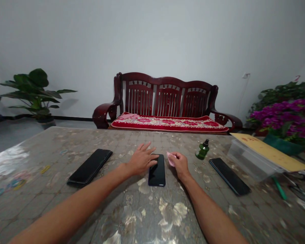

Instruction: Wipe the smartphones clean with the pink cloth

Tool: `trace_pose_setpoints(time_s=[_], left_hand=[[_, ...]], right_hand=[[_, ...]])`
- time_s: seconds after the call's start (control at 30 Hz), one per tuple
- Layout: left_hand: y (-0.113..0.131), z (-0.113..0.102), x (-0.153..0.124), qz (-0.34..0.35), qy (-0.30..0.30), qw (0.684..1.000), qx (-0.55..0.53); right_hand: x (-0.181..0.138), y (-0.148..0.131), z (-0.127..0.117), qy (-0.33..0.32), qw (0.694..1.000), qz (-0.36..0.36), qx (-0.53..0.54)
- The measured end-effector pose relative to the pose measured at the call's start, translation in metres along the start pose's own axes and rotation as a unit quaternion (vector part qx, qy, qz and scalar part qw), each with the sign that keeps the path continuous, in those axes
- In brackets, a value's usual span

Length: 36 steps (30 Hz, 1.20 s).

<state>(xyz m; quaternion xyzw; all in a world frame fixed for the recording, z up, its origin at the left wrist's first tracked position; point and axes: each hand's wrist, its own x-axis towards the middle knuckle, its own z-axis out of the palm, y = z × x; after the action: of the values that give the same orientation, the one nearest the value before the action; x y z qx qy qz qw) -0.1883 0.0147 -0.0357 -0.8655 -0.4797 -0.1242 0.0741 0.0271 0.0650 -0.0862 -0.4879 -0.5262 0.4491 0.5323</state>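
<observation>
A black smartphone (157, 174) lies flat on the patterned tablecloth in front of me, its screen up. My left hand (141, 159) is open, fingers spread, with some of them resting over the phone's upper left part. Just right of the phone, my right hand (178, 164) is closed around a small pink cloth (170, 160), most of which the fingers hide. To the right of that hand stands a green spray bottle (202, 149) with a black top.
Black phones lie at left (90, 167) and right (229, 176). A clear plastic box (251, 161) with a yellow board (269, 152) on it stands at right, near purple flowers (287, 113). Coloured bands (16, 183) lie at far left. A wooden bench (167, 98) stands behind the table.
</observation>
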Motion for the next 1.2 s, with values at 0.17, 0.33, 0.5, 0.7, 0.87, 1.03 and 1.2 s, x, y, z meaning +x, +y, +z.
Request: trace_pose_setpoints(time_s=[0.17, 0.33, 0.5, 0.7, 0.87, 1.03, 1.2], left_hand=[[-0.018, 0.015, 0.021, 0.012, -0.098, 0.995, -0.004], [-0.026, 0.025, 0.022, 0.026, -0.123, 0.991, -0.038], [-0.016, 0.023, 0.017, -0.006, -0.117, 0.992, -0.039], [-0.007, 0.023, 0.000, -0.082, -0.067, 0.994, 0.001], [0.000, 0.018, -0.026, -0.175, -0.052, 0.980, 0.080], [0.012, 0.003, -0.052, -0.183, -0.045, 0.978, 0.086], [-0.003, 0.000, -0.065, -0.189, -0.042, 0.981, -0.031]], right_hand=[[-0.001, -0.001, -0.001, -0.003, 1.000, 0.005, 0.025], [0.002, 0.002, 0.000, -0.006, 1.000, 0.011, 0.029], [0.004, 0.005, 0.001, -0.007, 0.999, 0.010, 0.030], [0.004, 0.008, 0.001, -0.005, 1.000, 0.001, 0.026], [0.003, 0.006, 0.001, -0.010, 1.000, -0.001, 0.018], [0.004, 0.005, 0.001, -0.021, 1.000, 0.005, 0.001], [0.002, 0.002, 0.002, -0.037, 0.999, -0.001, -0.032]])
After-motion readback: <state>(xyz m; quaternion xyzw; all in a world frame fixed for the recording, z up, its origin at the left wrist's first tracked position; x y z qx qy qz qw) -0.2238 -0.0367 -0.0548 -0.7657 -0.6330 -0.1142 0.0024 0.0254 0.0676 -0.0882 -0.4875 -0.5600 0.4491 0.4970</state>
